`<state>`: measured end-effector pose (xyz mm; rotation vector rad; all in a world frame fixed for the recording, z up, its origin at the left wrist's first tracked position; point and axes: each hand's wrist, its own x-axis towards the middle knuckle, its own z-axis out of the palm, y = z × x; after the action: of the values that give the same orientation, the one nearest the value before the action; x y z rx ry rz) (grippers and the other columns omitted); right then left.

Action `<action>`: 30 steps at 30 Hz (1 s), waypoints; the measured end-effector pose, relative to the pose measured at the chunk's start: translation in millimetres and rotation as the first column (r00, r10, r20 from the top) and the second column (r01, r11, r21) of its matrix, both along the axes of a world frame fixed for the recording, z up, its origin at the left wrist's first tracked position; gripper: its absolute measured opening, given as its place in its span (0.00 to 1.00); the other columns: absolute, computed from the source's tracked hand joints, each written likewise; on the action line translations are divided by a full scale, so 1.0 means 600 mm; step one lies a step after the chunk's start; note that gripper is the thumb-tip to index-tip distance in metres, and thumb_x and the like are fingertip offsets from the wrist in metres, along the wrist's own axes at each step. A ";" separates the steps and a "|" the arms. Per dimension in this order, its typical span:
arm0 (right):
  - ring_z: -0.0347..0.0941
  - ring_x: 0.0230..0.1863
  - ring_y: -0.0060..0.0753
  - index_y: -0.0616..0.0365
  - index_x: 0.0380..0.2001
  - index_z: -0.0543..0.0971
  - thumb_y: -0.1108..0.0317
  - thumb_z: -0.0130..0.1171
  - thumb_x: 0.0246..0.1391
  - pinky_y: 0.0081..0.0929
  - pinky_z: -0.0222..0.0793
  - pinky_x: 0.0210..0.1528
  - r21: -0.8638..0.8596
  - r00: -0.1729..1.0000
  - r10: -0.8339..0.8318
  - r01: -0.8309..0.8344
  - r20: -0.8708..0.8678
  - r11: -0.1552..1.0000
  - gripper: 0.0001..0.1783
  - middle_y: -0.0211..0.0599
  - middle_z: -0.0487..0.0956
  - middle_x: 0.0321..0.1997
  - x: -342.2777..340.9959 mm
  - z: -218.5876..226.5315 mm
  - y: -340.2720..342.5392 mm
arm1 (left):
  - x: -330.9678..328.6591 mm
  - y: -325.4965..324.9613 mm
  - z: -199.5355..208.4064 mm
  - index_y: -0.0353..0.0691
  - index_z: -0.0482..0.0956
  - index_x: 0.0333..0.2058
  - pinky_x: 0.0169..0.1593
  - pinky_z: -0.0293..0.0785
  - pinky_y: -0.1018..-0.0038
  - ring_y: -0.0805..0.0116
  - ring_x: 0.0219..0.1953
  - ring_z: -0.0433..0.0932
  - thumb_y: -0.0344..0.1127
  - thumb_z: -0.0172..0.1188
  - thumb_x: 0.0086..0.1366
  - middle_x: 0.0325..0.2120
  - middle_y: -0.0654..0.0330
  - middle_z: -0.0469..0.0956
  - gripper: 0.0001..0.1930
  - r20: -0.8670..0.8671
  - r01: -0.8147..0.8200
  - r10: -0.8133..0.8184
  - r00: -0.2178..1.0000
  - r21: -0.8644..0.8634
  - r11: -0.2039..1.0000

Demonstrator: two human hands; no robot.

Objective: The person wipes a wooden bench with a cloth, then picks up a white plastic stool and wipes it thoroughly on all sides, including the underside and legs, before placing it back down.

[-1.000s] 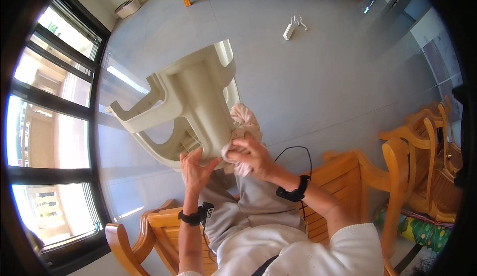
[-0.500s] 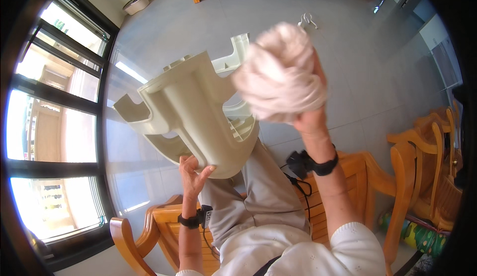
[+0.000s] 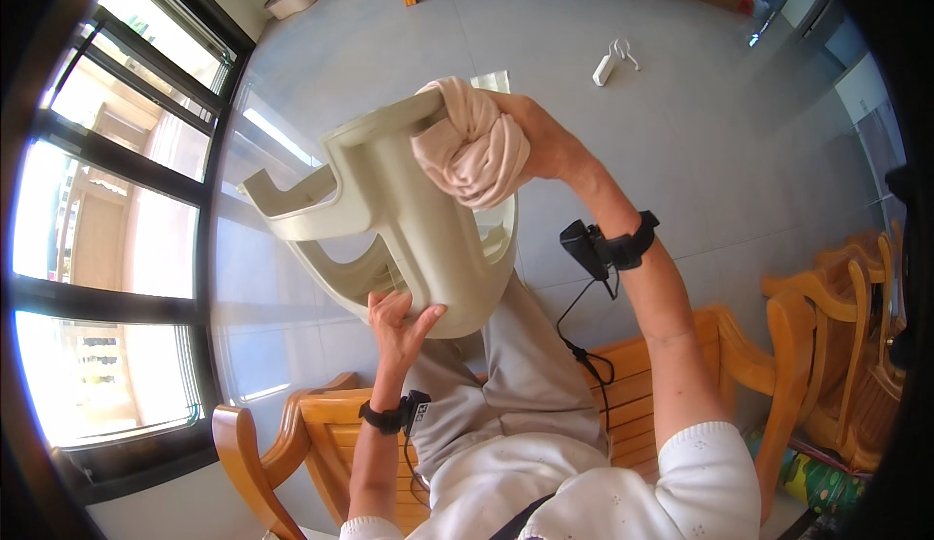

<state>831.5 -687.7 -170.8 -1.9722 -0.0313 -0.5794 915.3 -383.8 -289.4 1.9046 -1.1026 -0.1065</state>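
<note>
A hollow, pale green moulded plastic piece (image 3: 399, 190) with curved walls and wide cut-outs, like a small stool or seat base, is held tilted above my lap. My left hand (image 3: 397, 324) grips its lower edge by a cut-out, thumb on the outer wall and the other fingers partly hidden behind it. My right hand (image 3: 545, 141) is closed on a bunched pale pink cloth (image 3: 474, 151), which presses against the upper right part of the plastic wall. The cloth covers part of that rim and hides some of my right fingers.
I sit on a slatted wooden bench (image 3: 637, 375) with curved armrests. Wooden chairs (image 3: 846, 316) stand at the right, and dark-framed windows (image 3: 117, 229) line the left. A small white object with a cord (image 3: 605, 68) lies on the grey tiled floor (image 3: 700, 151).
My right hand has brought the cloth left and down, from the air beside the plastic piece onto its upper wall. The plastic piece has turned slightly, with my left hand still gripping it.
</note>
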 end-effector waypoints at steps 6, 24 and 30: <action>0.70 0.45 0.16 0.62 0.50 0.75 0.65 0.62 0.55 0.19 0.70 0.51 0.177 0.954 0.215 -0.179 -0.209 0.968 0.21 0.27 0.78 0.46 -0.016 -0.026 -0.079 | -0.005 0.004 0.001 0.38 0.57 0.14 0.37 0.55 0.66 0.58 0.25 0.53 0.58 0.71 0.49 0.13 0.58 0.55 0.35 0.017 -0.008 0.008 1.000 0.004 1.000; 0.68 0.29 0.17 0.61 0.30 0.78 0.68 0.66 0.41 0.22 0.68 0.36 -0.003 0.991 -0.131 0.131 -0.007 0.991 0.12 0.30 0.77 0.24 0.015 -0.010 0.080 | 0.057 -0.020 0.016 0.35 0.76 0.30 0.27 0.60 0.81 0.82 0.25 0.66 0.53 0.41 0.76 0.22 0.68 0.72 0.27 -0.713 -0.393 0.074 0.697 -0.294 0.871; 0.77 0.30 0.41 0.61 0.31 0.79 0.62 0.69 0.38 0.31 0.70 0.36 -0.235 0.976 -0.199 0.174 -0.091 0.956 0.17 0.44 0.80 0.27 0.025 0.025 0.106 | 0.058 -0.053 0.036 0.35 0.78 0.30 0.28 0.66 0.81 0.82 0.24 0.70 0.52 0.44 0.75 0.22 0.68 0.76 0.26 -0.780 -0.521 0.089 0.620 -0.324 0.789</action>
<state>846.3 -624.0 -155.6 -2.2432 0.1696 -0.6052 950.3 -415.6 -267.8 1.2977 -0.1676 -0.3073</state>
